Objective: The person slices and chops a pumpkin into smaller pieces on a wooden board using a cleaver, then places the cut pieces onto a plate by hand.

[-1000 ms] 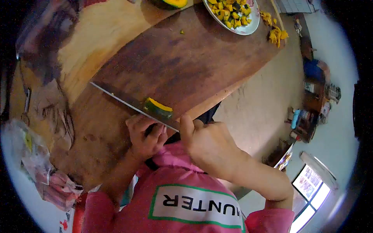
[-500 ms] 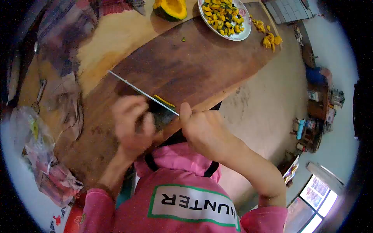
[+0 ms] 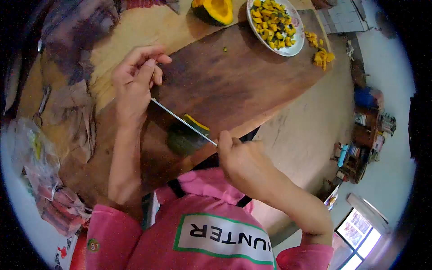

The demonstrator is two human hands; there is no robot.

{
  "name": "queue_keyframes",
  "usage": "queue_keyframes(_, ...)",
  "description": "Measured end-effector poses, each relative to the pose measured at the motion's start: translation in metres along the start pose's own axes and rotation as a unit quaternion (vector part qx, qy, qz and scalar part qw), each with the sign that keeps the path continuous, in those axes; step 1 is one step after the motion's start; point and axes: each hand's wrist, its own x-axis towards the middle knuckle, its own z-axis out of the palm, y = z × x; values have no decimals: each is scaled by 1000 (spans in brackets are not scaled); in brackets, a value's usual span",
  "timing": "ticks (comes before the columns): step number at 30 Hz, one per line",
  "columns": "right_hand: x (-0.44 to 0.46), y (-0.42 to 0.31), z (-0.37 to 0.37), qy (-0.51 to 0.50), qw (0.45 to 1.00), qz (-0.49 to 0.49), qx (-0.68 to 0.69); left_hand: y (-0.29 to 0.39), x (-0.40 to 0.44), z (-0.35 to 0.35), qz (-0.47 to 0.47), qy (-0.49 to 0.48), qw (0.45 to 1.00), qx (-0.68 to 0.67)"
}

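Observation:
My right hand [image 3: 243, 159] is wrapped round the handle of a knife [image 3: 180, 118], its thin blade seen nearly edge-on and pointing away to the upper left. Under the blade lies a dark green piece of pumpkin [image 3: 182, 137], with a strip of yellow flesh showing along its cut edge. At the far end of the blade is my left hand [image 3: 137, 76], its heel over the tip and hiding it. The left fingers are loosely bent and partly apart, with nothing seen in them. Both pumpkin and knife are on a dark wooden board [image 3: 216, 81].
A plate [image 3: 299, 42] of diced pumpkin stands at the board's far end, beside yellow pulp scraps [image 3: 323, 58]. A pumpkin half [image 3: 218, 11] sits behind the board. Cloth [image 3: 74, 36], scissors [image 3: 43, 101] and plastic bags [image 3: 38, 153] lie on the left.
My left hand has moved up and away from beside the pumpkin to the knife's far end, uncovering the green skin. The knife and right hand have shifted slightly right and down in view.

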Motion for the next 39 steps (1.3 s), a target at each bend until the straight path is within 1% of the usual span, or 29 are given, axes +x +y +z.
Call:
queue_keyframes(4, 1, 6, 2, -5, 1000, -18, -11, 6, -1, 3, 0, -2, 1000, 13)
queue_keyframes(6, 2, 6, 3, 7, 1000, -18, -18, 7, -1, 4, 12, -2, 1000, 18)
queue_keyframes(10, -1, 7, 5, 43, 998, -39, -23, 8, -3, 4, 6, -4, 1000, -9)
queue_keyframes(12, -2, 8, 6, 27, 998, -37, -34, 9, -6, 3, -8, 3, 1000, 1)
queue_keyframes(13, -2, 8, 8, 19, 998, -36, -39, 7, -7, 3, 5, 3, 1000, 1)
queue_keyframes(15, -2, 13, 21, 42, 998, -39, -21, 5, -8, 6, 33, 2, 999, -1)
queue_keyframes(18, 0, 26, 54, 103, 993, -57, -22, -1, -16, 11, 118, -16, 991, 63)
queue_keyframes(19, 0, 27, 63, 121, 990, -69, -19, 1, -17, 10, 111, -5, 992, 63)
queue_keyframes(20, -4, 28, 70, 111, 992, -64, -12, 3, -19, 10, 101, 0, 993, 63)
queue_keyframes(22, -4, 25, 62, 99, 994, -50, -8, 5, -21, 14, 85, -4, 995, 60)
queue_keyframes(24, -5, 24, 63, 126, 991, -47, -4, 3, -21, 11, 83, -7, 995, 58)
queue_keyframes(27, -4, 29, 64, 144, 988, -49, 12, 0, -17, 10, 50, -22, 996, 76)
queue_keyframes(28, -4, 29, 64, 146, 988, -49, 22, 2, -17, 11, 64, 14, 996, 60)
queue_keyframes(30, -4, 34, 66, 170, 983, -66, -2, 7, -18, 18, 91, 79, 992, 25)
queue_keyframes(31, -5, 36, 66, 180, 981, -70, -12, 20, -28, 13, 115, 138, 978, 109)
queue_keyframes(34, -11, 40, 54, 245, 966, -82, -3, 41, -73, 4, 196, 227, 930, 214)
queue_keyframes(37, -20, 38, 37, 276, 959, -64, 6, 35, -125, 4, 278, 119, 889, 345)
queue_keyframes(39, -31, 31, 32, 270, 961, -42, 37, 27, -155, 13, 284, 53, 873, 393)
